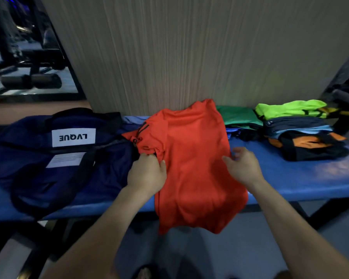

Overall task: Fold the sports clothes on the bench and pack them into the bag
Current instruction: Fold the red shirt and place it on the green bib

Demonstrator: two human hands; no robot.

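The left hand (147, 174) pinches a bunched bit of cloth at the left edge of the orange-red shirt (191, 164), fingers curled round the fabric beside a dark drawstring, while the right hand (243, 168) hovers at the shirt's right edge with fingers loosely spread, touching or nearly touching the cloth; the blur leaves that unclear. The shirt lies flat across the middle of the blue bench (302, 178), its top against the wood-grain wall and its lower part hanging over the near edge of the bench. It looks thin, light and limp, probably a little slick, so it will sag and slide rather than hold a crease; taking it by the side seams or shoulders and keeping it pressed to the bench seems wisest. The navy duffel bag (54, 156) sits just left of the shirt, touching it, so a leftward fold has little room. To the right there is bare bench before the stack of folded clothes (302, 133), which stands well apart, with a green garment (238, 115) behind.
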